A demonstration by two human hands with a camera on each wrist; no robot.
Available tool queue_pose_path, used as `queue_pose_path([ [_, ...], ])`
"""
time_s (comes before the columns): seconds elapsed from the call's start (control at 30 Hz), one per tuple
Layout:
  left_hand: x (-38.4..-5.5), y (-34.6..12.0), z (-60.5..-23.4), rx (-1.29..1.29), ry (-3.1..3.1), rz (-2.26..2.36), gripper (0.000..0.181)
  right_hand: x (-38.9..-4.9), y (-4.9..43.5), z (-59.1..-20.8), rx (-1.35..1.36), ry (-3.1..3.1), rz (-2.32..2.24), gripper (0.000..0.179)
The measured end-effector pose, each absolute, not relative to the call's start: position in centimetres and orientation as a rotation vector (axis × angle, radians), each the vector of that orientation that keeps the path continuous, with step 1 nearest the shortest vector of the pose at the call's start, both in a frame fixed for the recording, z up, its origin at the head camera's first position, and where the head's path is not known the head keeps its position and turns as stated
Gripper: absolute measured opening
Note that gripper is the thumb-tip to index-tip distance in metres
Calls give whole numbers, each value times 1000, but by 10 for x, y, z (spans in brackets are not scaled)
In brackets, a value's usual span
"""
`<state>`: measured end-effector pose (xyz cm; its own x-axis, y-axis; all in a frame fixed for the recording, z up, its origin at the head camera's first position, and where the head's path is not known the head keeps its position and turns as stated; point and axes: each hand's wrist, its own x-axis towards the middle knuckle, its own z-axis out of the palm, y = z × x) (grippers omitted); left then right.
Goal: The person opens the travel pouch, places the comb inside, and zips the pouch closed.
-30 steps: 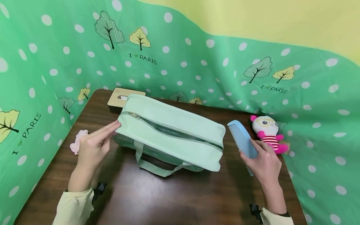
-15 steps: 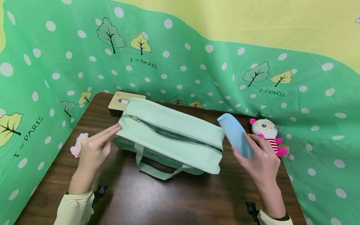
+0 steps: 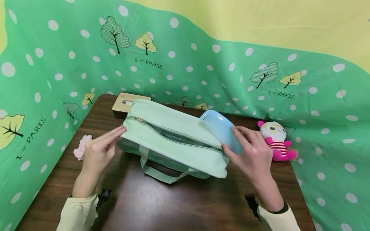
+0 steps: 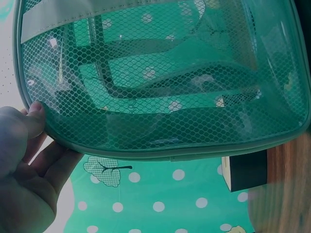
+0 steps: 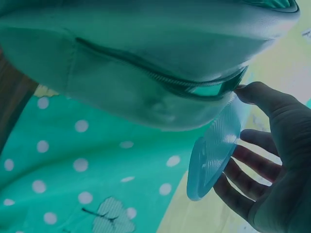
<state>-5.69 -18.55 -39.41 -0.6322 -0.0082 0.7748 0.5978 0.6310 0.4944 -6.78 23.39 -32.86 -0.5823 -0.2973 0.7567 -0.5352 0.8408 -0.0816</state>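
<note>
Head view: a person's left hand [image 3: 98, 152] pinches the left corner of a pale green bag [image 3: 164, 112], thumb on the near side of its edge and fingers behind, as the left wrist view shows. The right hand [image 3: 254, 157] grips a light blue comb [image 3: 221, 126] between thumb and fingers, the comb lying to the hand's left, angled over the bag's right end. In the right wrist view, the comb appears outside the bag, just beside its parted zipper [image 5: 160, 77]; whether they touch cannot be told. The bag sits between the hands, its handle [image 3: 162, 175] hanging toward the person. A small pink object [image 3: 82, 147] lies just left of the left hand, a box [image 3: 118, 104] stands behind the bag's left end, and a plush panda [image 3: 278, 146] sits beyond the right hand on the dark wooden table [image 3: 162, 208]. A dotted green cloth [image 3: 179, 75] hangs behind.
</note>
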Motion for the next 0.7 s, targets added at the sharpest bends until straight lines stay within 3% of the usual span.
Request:
queue_pose_path([
  [0.23, -57, -184, -393, -456, -2075, -996, 42, -74, 218, -321, 696, -2187, 351, 43],
  [0.7, -58, -185, -393, -449, -2074, -994, 42, -85, 187, -311, 859, -2182, 187, 42],
])
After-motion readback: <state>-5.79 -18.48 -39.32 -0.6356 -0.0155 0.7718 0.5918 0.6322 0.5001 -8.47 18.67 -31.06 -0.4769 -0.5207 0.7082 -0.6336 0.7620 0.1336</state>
